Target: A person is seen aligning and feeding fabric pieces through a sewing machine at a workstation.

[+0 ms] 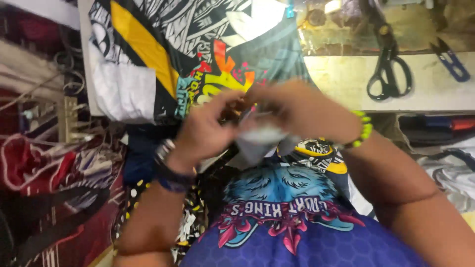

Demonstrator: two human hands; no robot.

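both hands meet at the middle of the view over a small pale grey-white piece of folded fabric [261,136], which sits just above the person's chest and in front of the printed cloth behind it; the picture is blurred here, so the exact shape of the piece is hard to tell. the left hand [208,129] pinches its left edge with fingers curled tight, a watch and a dark blue band on the wrist, and the right hand [297,110] closes over its top from the other side, a bracelet of bright green beads [363,129] on that wrist. both hands are narrow, gripping the same piece, fingertips almost touching each other. right behind them a large printed garment in black, white, yellow and orange [163,54] lies spread across the bench [346,79], its pale yellowish top bare to the right. on that bare part lie a pair of black-handled scissors [388,74], and well apart to their right a small blue-handled thread snip [452,62]. below the hands there's a round black, white and yellow printed patch of cloth [311,151], just beside the grey piece. nearest the camera, the person's own purple and blue printed shirt [292,217] fills the bottom. off to the left, heaps of red, white and black fabric [54,183] pile up beside the bench.
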